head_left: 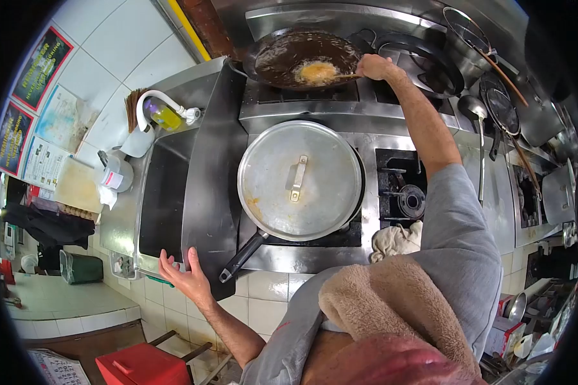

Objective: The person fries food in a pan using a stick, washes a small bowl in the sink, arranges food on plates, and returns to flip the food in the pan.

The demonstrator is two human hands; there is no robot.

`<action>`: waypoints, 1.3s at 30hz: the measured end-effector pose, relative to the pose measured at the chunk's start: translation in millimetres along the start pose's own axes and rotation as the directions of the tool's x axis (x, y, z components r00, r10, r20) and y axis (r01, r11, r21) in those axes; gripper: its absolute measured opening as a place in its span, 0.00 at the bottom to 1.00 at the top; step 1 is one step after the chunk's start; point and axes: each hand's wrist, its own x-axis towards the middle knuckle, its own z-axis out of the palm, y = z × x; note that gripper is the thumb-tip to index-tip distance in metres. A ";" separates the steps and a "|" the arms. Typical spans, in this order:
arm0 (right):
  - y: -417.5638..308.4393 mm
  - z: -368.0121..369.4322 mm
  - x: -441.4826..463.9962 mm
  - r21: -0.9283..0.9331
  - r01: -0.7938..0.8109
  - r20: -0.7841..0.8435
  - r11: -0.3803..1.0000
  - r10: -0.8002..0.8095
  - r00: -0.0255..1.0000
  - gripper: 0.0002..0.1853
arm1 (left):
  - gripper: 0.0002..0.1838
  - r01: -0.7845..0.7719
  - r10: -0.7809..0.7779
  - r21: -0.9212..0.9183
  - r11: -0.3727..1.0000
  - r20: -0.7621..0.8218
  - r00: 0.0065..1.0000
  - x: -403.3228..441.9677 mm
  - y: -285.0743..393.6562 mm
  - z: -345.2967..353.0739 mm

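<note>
My right hand (376, 67) reaches to the back stove and is closed on a thin wooden stick (347, 76). The stick's far end meets a golden, frothing piece of food (318, 72) in dark oil inside a large wok (273, 78). Whether it is one stick or a pair, I cannot tell. Down at the left, my left hand (186, 279) is held out with fingers spread and nothing in it. Between the hands, a wide pan with a flat metal lid (276, 173) sits on the front burner. Its black handle (244, 256) points toward my left hand.
A black pan (453, 67) stands right of the wok. A ladle (474, 109) and wire strainers (499, 102) lie at the right. A folded cloth (395, 242) rests by the front burner (410, 200). At the left are a sink (167, 192) and a faucet (164, 96).
</note>
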 end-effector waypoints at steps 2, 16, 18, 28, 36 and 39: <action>-0.8 2.6 0.2 -0.008 0.027 0.065 1.000 -0.027 0.998 0.14 | 0.36 0.003 -0.003 -0.004 1.000 -0.010 1.000 0.3 2.0 1.0; -0.9 15.0 -57.0 -0.311 0.183 -0.389 0.933 -0.301 0.871 0.10 | 0.35 -0.013 0.015 0.023 1.000 -0.052 0.999 -4.2 -1.6 1.8; 0.1 15.1 -59.8 -0.304 0.178 -0.410 0.936 -0.298 0.862 0.10 | 0.35 0.000 0.001 0.015 1.000 -0.058 0.998 -5.2 -2.2 2.1; 1.5 19.8 -74.1 -0.259 0.146 -0.519 0.955 -0.265 0.813 0.08 | 0.19 -0.291 0.332 0.168 0.942 -0.333 0.883 -4.9 50.6 14.2; -16.1 23.9 -87.4 -0.085 0.016 -0.548 0.996 -0.060 0.835 0.11 | 0.14 -0.694 0.812 -0.539 0.478 -0.029 0.583 32.5 244.9 186.5; -23.1 18.6 -93.8 -0.023 -0.039 -0.524 0.999 0.021 0.851 0.12 | 0.22 -0.673 0.834 -0.575 0.466 0.032 0.551 46.2 311.3 252.1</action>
